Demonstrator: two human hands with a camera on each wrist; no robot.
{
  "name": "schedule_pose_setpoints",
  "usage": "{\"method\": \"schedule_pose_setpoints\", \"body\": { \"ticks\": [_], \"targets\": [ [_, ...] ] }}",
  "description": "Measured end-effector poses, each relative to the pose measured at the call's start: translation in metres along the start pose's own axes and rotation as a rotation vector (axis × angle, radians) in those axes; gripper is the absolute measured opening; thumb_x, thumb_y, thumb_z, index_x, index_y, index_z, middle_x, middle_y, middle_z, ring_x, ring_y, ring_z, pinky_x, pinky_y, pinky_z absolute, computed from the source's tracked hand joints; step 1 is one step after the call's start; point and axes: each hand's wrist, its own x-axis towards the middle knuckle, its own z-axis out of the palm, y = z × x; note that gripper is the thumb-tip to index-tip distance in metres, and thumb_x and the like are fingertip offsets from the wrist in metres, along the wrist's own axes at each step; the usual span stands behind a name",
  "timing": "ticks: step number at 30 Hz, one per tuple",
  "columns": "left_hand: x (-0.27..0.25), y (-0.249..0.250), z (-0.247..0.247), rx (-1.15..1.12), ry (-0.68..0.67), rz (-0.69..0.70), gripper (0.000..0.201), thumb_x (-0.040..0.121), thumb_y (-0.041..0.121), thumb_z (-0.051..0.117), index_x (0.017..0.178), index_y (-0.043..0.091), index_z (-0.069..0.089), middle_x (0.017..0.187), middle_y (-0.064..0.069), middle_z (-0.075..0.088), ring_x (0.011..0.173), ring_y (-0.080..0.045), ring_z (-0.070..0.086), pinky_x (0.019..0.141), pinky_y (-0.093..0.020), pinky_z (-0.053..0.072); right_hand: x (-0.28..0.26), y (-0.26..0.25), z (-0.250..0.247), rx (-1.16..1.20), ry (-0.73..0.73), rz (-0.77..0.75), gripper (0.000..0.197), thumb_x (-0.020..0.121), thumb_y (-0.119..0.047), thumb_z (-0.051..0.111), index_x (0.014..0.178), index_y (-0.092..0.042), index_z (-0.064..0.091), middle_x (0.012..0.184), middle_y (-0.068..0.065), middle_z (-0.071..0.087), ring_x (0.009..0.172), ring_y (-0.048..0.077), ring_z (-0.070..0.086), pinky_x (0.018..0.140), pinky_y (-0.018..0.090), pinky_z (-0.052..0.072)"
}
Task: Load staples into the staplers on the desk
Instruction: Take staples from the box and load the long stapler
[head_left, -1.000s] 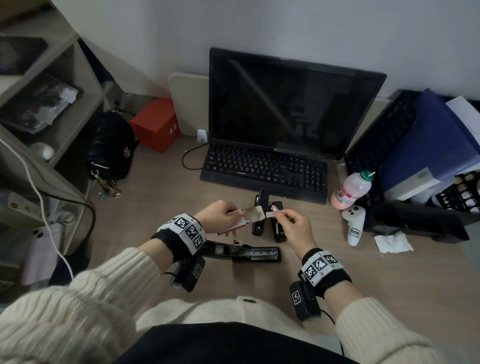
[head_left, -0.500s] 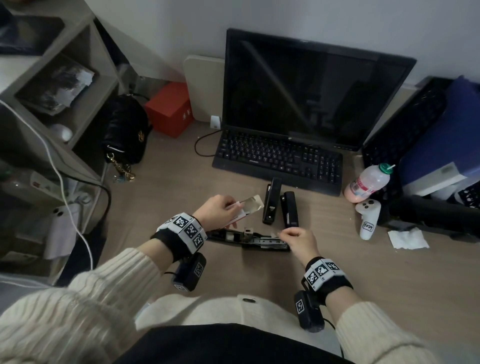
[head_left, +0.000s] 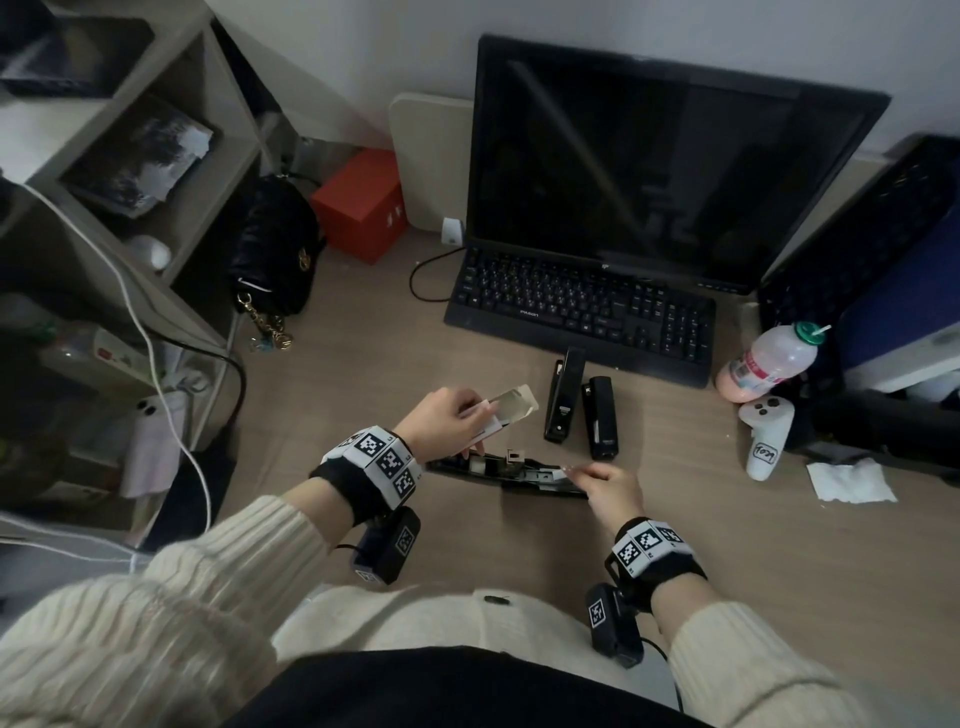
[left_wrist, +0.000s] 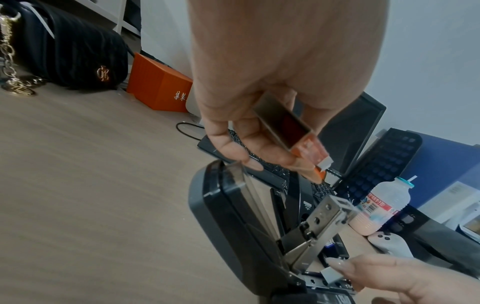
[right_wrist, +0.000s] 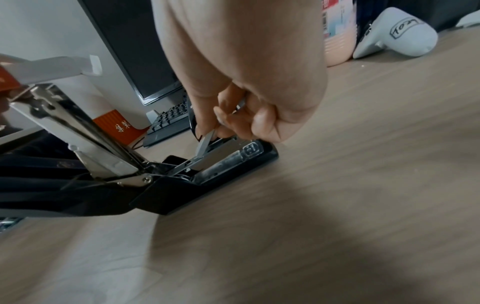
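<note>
A black stapler (head_left: 506, 470) lies opened flat on the desk in front of me, its metal magazine (right_wrist: 207, 160) exposed. My right hand (head_left: 577, 473) pinches a short strip of staples (right_wrist: 205, 143) and holds its end down in the magazine channel at the stapler's right end. My left hand (head_left: 475, 423) holds a small red-and-white staple box (head_left: 511, 405) with its flap open, just above the stapler's left end (left_wrist: 233, 222). Two closed black staplers (head_left: 563, 395) (head_left: 601, 415) lie side by side behind it, in front of the keyboard.
A black keyboard (head_left: 582, 306) and monitor (head_left: 665, 176) stand behind. At the right are a pink drink bottle (head_left: 769, 361), a white controller (head_left: 763, 436) and a crumpled tissue (head_left: 849, 480). A black handbag (head_left: 275, 244), red box (head_left: 361, 202) and shelves (head_left: 171, 171) sit left.
My right hand has left the staple box and come down to the opened stapler with the strip of staples. The left hand still holds the box.
</note>
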Motion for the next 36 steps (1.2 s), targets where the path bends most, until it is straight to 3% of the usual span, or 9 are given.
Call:
{"method": "schedule_pose_setpoints", "body": {
  "ticks": [6,14,19,25,30,33,36],
  "targets": [
    [-0.0004,0.0017,-0.001,0.016,0.0,0.009,0.026,0.102,0.032,0.047,0.09,0.014,0.06,0.063,0.004,0.066,0.038,0.005,0.053,0.039,-0.012,0.038,-0.0016,0.0007,0.0007,-0.01,0.015,0.013,0.012,0.079,-0.024,0.077,0.086,-0.015,0.075,0.085,0.002,0.069,0.087,0.018,0.06,0.082,0.025,0.043],
    [0.001,-0.0016,0.0004,0.014,-0.004,0.02,0.032,0.101,0.037,0.048,0.094,0.01,0.063,0.072,-0.007,0.072,0.039,0.003,0.053,0.04,-0.014,0.039,0.0031,0.0018,0.002,-0.103,0.005,0.011,0.016,0.077,-0.03,0.079,0.083,-0.016,0.076,0.085,0.003,0.072,0.09,0.021,0.064,0.08,0.025,0.044],
    [-0.0004,0.0001,-0.0004,0.012,-0.001,0.016,0.03,0.101,0.038,0.048,0.094,0.012,0.062,0.067,0.0,0.069,0.039,0.004,0.053,0.04,-0.013,0.039,0.003,0.0026,0.0013,-0.139,-0.005,0.007,0.02,0.079,-0.032,0.077,0.087,-0.014,0.077,0.088,0.004,0.072,0.09,0.021,0.063,0.084,0.028,0.047],
    [-0.0002,-0.0018,0.0005,0.027,0.008,0.014,0.034,0.1,0.04,0.048,0.094,0.01,0.064,0.068,-0.001,0.071,0.039,0.003,0.052,0.04,-0.014,0.038,-0.0014,-0.002,0.0016,-0.036,-0.027,0.018,0.014,0.08,-0.026,0.077,0.085,-0.013,0.076,0.084,0.002,0.07,0.088,0.019,0.06,0.081,0.025,0.042],
    [-0.0013,-0.0004,0.0012,0.036,0.005,0.013,0.034,0.1,0.039,0.048,0.094,0.01,0.064,0.066,0.002,0.069,0.039,0.002,0.052,0.04,-0.015,0.04,-0.0038,0.0021,0.0016,-0.043,-0.021,0.009,0.009,0.078,-0.028,0.078,0.075,-0.021,0.074,0.08,0.0,0.071,0.088,0.018,0.063,0.08,0.026,0.044],
    [-0.0023,0.0005,0.0009,0.031,-0.003,0.011,0.032,0.101,0.038,0.047,0.095,0.01,0.063,0.068,0.001,0.069,0.039,0.002,0.053,0.039,-0.014,0.04,-0.0047,0.0014,0.001,0.009,-0.003,0.019,0.011,0.078,-0.028,0.078,0.081,-0.018,0.076,0.084,-0.001,0.072,0.09,0.017,0.063,0.082,0.025,0.043],
    [-0.0021,0.001,0.0012,0.039,-0.003,0.012,0.031,0.101,0.038,0.047,0.095,0.012,0.062,0.068,0.001,0.068,0.039,0.004,0.053,0.039,-0.014,0.039,-0.0041,0.0019,0.0003,-0.014,0.008,0.032,0.009,0.077,-0.029,0.078,0.076,-0.021,0.075,0.084,0.0,0.072,0.09,0.018,0.062,0.082,0.025,0.043]
  ]
}}
